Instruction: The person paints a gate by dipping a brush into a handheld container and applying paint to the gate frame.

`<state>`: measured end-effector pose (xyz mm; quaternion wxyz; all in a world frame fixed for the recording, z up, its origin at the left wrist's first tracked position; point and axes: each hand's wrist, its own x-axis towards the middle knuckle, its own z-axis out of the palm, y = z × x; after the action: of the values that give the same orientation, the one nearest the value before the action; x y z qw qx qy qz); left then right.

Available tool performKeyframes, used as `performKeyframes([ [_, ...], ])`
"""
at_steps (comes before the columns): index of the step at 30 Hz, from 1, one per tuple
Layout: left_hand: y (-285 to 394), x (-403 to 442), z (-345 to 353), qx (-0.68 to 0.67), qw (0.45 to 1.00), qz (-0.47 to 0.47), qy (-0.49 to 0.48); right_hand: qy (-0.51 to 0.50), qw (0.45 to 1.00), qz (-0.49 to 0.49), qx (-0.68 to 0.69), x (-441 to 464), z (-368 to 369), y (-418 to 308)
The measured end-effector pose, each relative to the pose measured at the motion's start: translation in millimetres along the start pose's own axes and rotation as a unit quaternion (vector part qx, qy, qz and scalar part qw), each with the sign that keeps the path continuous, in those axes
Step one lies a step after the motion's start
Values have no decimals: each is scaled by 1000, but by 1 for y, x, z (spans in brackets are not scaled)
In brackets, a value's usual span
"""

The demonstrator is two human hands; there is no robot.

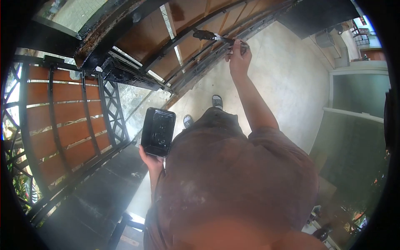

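My right hand (240,58) is closed around the handle of a paintbrush (206,36), whose bristles are dark with black paint. The brush reaches left toward a black metal frame (179,39) backed by brown panels; I cannot tell whether the bristles touch it. Lower down, my left hand (152,160) grips the near end of a black rectangular tray (158,129). Wet, shiny black paint and a few pale specks show inside the tray. Most of the left fingers are hidden beneath it.
A gate (66,116) with black bars and reddish-brown slats stands at the left. Rust shows on a thick black beam (98,39) above it. Pale floor (279,71) lies under my sandalled feet (216,101). A glazed, pale-framed door (358,91) is at the right.
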<state>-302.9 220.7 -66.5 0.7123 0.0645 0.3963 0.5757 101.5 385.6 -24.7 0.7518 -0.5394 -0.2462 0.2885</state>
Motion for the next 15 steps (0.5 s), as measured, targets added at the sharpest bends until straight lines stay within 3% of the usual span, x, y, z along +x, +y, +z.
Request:
performKeyframes([
  [4, -4, 12, -3, 23, 998, -54, 3, 20, 999, 3, 33, -17, -28, -15],
  [10, -27, 41, 29, 28, 992, -108, -64, 5, 990, 99, 104, -62, -61, -48],
  [12, -41, 54, 42, 28, 977, -136, -163, 6, 986, 123, 114, -80, -71, -54],
  [15, -64, 67, 67, 78, 956, -166, -228, -65, 978, 149, 130, -98, -99, -51],
])
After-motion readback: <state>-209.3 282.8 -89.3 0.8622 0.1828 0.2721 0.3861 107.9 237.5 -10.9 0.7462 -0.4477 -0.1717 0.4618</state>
